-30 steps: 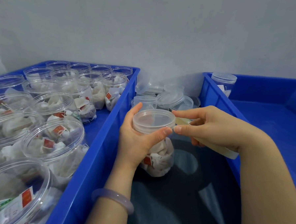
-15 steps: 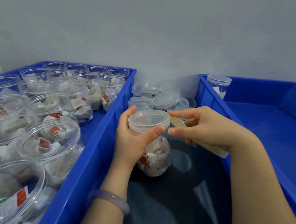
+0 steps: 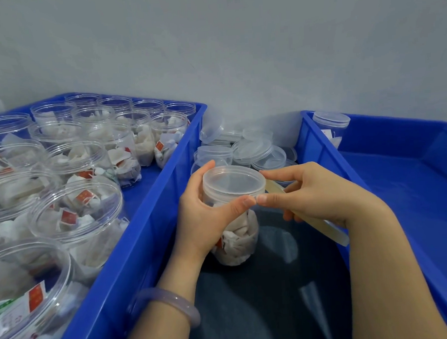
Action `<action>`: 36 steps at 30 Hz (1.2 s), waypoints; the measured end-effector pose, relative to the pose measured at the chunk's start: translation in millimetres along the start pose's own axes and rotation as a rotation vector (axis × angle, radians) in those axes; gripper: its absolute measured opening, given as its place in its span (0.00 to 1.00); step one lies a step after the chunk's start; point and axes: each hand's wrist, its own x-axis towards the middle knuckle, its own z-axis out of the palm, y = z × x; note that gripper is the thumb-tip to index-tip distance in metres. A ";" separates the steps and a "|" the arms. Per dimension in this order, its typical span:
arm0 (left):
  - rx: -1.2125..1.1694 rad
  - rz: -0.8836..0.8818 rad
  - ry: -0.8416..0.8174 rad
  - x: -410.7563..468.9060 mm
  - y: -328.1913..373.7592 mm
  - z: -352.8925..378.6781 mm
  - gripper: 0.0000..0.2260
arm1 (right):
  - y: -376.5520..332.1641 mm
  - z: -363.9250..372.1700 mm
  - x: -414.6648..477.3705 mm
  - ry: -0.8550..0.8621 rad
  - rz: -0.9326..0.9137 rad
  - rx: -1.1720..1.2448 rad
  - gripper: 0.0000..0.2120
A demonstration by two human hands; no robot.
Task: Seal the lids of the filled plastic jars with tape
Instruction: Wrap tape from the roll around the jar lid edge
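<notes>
clear plastic jar, packed with white sachets and capped with a translucent lid, is upright over the dark surface in the gap between two blue crates. left hand wraps round its upper wall, thumb tip on the lid's near rim. right hand pinches thumb and forefinger at that rim, its lower fingers curled round a pale flat strip that slants toward the right crate. loose lids pile at the surface's far edge. left crate holds rows of open filled jars. one lidded jar sits in the right crate's far left corner.
</notes>
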 end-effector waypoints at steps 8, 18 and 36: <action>0.055 0.015 0.040 -2.8 2.5 7.2 0.46 | 3.3 2.8 6.8 0.010 -0.051 0.021 0.23; 0.053 -0.011 0.119 1.8 2.3 8.1 0.47 | 3.2 -1.5 1.0 -0.012 -0.052 0.024 0.26; -0.021 0.020 0.005 0.8 4.5 1.2 0.38 | 10.5 6.5 12.5 -0.060 -0.092 0.026 0.34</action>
